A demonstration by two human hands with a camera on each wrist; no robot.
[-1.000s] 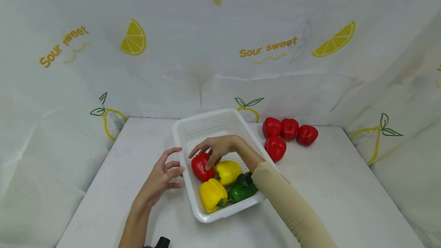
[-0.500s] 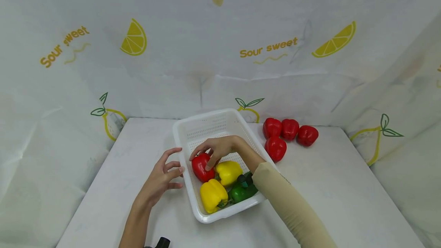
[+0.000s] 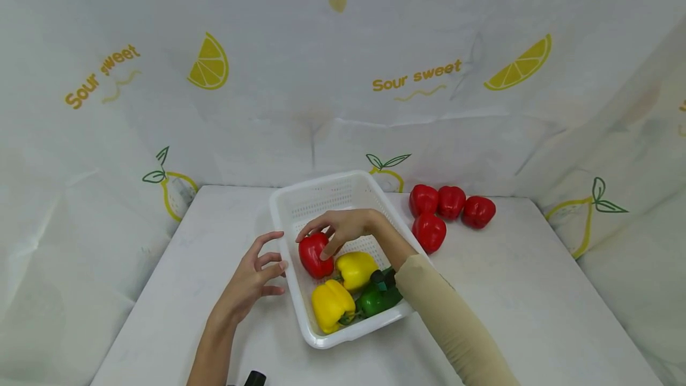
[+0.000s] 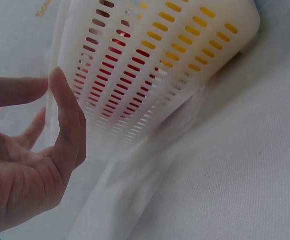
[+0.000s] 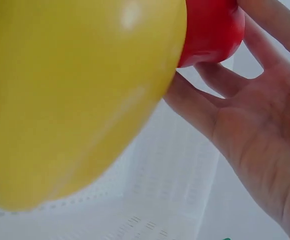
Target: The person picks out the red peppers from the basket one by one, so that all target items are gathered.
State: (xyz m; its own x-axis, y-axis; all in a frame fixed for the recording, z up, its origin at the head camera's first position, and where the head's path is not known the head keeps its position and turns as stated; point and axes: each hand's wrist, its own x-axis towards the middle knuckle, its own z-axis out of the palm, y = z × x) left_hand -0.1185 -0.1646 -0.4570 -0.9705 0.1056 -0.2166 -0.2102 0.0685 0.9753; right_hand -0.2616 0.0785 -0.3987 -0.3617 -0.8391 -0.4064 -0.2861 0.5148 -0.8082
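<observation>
My right hand [image 3: 343, 228] reaches into a white plastic basket [image 3: 296, 290] and grips a red bell pepper [image 3: 315, 257], thumb on its near side and fingers over its far side. In the right wrist view the red pepper [image 5: 212, 32] shows between the fingers, partly behind a large yellow pepper [image 5: 80, 100]. At the basket's left rim, my left hand [image 3: 252, 282] pinches the edge; the left wrist view shows its fingertips meeting at the rim beside the slotted wall [image 4: 135, 65]. Two yellow bell peppers [image 3: 331, 305] and a green bell pepper [image 3: 377, 299] lie in the basket's near part.
Several red bell peppers [image 3: 429, 232] stand grouped on the white table [image 3: 514, 290], just right of the basket. A printed cloth [image 3: 300, 64] hangs behind the table. A black object [image 3: 255, 379] pokes in at the bottom edge.
The red bell pepper has risen slightly in the right hand's grip and moved a little away from the near yellow pepper. The left hand stays at the rim.
</observation>
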